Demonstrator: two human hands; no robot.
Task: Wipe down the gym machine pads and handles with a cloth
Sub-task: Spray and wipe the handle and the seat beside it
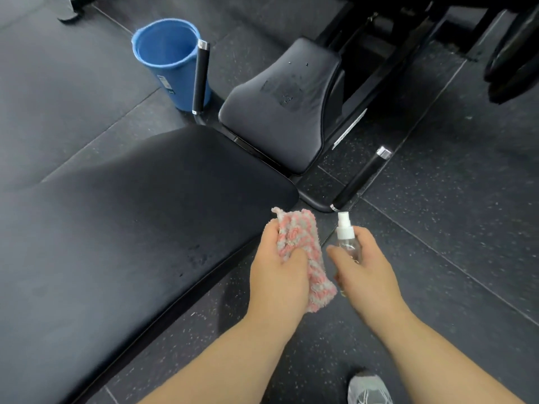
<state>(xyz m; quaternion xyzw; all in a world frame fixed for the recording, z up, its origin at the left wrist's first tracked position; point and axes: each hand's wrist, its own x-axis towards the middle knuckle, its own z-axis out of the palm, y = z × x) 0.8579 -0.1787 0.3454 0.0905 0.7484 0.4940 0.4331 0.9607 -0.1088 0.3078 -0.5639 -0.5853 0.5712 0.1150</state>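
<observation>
Speckled rubber floor (437,228) underfoot. Left grip (280,266) clutches the cloth (294,225) beside the long pad (131,228); right grip (367,266) grasps the spray bottle (345,237). Spraying seems done; next, cloth must press the damp seat pad (280,106).

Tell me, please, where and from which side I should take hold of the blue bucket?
Take the bucket by its rim, from above, on its left side: it stands open, no carrying handle shows, and the machine handle crowds its right side. Free a hand first; the left hand holds the cloth, the right hand the spray bottle.
</observation>
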